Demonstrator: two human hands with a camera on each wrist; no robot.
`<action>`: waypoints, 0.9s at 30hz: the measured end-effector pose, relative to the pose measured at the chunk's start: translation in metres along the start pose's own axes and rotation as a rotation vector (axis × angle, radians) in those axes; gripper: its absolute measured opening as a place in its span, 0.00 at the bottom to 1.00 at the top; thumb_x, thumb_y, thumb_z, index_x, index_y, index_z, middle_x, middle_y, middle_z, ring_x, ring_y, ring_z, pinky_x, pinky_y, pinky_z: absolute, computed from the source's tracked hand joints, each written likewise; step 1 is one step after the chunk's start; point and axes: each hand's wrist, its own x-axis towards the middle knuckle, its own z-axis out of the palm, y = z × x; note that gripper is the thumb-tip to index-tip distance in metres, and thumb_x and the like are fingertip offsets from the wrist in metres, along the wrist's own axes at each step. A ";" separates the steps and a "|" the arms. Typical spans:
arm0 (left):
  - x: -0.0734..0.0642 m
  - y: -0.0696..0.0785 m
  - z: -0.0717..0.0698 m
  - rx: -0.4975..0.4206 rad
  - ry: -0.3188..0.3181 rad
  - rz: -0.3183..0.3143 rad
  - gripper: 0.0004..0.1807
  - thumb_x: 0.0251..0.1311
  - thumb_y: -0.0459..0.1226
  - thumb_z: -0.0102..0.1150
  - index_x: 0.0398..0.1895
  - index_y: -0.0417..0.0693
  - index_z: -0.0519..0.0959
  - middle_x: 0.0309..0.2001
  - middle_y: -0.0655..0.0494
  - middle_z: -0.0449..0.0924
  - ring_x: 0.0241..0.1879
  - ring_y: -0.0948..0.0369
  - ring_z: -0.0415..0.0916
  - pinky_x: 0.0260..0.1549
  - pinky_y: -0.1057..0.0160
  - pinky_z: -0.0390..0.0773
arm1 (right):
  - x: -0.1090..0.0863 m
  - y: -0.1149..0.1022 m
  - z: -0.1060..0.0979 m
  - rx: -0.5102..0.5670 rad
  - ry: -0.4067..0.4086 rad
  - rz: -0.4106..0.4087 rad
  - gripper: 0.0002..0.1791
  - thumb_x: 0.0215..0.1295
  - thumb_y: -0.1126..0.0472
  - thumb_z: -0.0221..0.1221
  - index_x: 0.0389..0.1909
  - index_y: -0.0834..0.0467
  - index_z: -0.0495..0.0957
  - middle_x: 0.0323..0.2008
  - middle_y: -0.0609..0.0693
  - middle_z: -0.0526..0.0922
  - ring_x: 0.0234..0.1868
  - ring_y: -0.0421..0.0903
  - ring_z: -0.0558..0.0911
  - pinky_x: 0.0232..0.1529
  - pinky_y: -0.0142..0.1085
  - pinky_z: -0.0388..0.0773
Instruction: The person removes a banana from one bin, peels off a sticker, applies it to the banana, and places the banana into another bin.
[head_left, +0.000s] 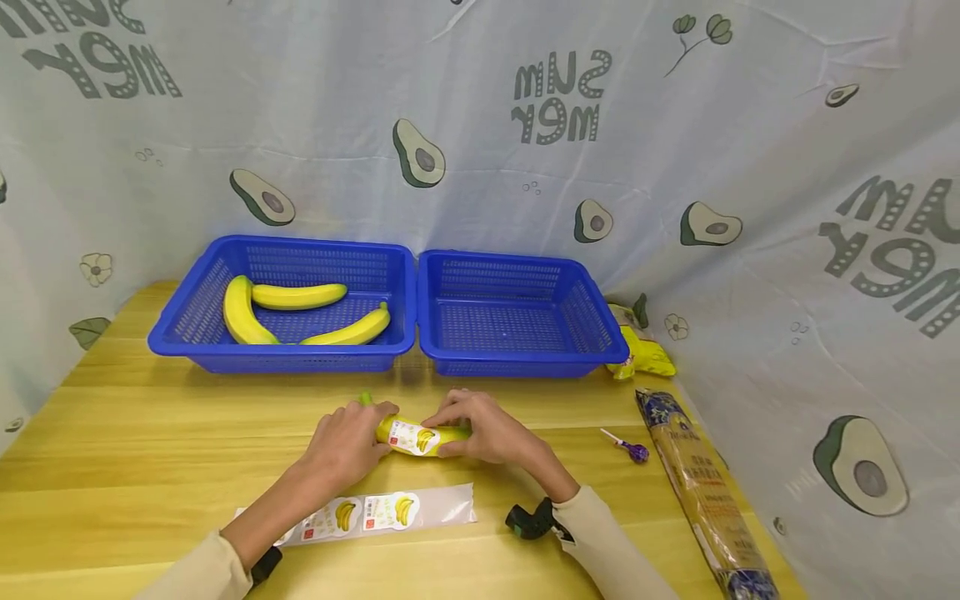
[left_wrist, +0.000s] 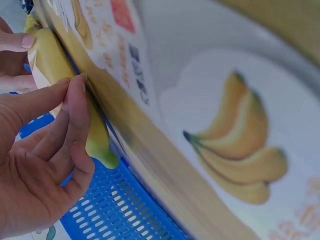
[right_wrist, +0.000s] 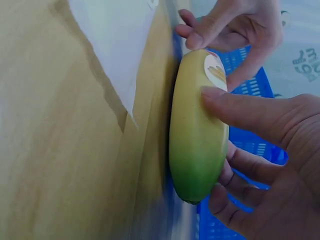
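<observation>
A yellow banana point(head_left: 453, 434) with green ends lies crosswise on the table between both hands, and a white label with a banana picture point(head_left: 408, 437) sits on its side. My left hand point(head_left: 345, 446) holds the stem side, its thumb and forefinger pinching at the label's edge in the left wrist view. Around the other end, my right hand point(head_left: 483, 427) grips the banana point(right_wrist: 197, 130), thumb on top and fingers behind. Closer to me, a clear strip of banana labels point(head_left: 442, 505) lies flat, partly hidden under the left forearm.
Behind the hands stand two blue baskets: the left basket point(head_left: 300, 352) contains three bananas, and the right basket point(head_left: 517, 357) shows its bare bottom. To the right lie a purple lollipop point(head_left: 637, 452), a long noodle-like packet point(head_left: 697, 483) and a yellow package point(head_left: 645, 354). A patterned curtain point(head_left: 480, 200) hangs behind.
</observation>
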 end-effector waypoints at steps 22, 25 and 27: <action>-0.007 0.020 -0.013 0.073 0.082 0.278 0.27 0.60 0.35 0.80 0.62 0.52 0.81 0.20 0.65 0.75 0.21 0.66 0.74 0.19 0.64 0.74 | 0.005 -0.013 -0.024 0.201 -0.146 0.070 0.19 0.73 0.60 0.71 0.58 0.66 0.86 0.46 0.54 0.92 0.40 0.37 0.88 0.43 0.37 0.89; -0.008 0.022 -0.015 0.004 0.097 0.264 0.35 0.61 0.34 0.79 0.71 0.51 0.76 0.23 0.66 0.80 0.22 0.70 0.73 0.21 0.65 0.75 | 0.004 -0.016 -0.031 0.206 -0.130 0.099 0.20 0.71 0.61 0.72 0.58 0.67 0.86 0.44 0.53 0.91 0.39 0.36 0.87 0.43 0.40 0.90; -0.009 0.023 -0.017 -0.076 0.105 0.234 0.40 0.61 0.31 0.79 0.75 0.49 0.71 0.26 0.66 0.82 0.23 0.70 0.74 0.24 0.65 0.77 | 0.004 -0.018 -0.036 0.215 -0.119 0.132 0.21 0.71 0.61 0.72 0.60 0.67 0.85 0.43 0.52 0.91 0.39 0.36 0.87 0.44 0.40 0.90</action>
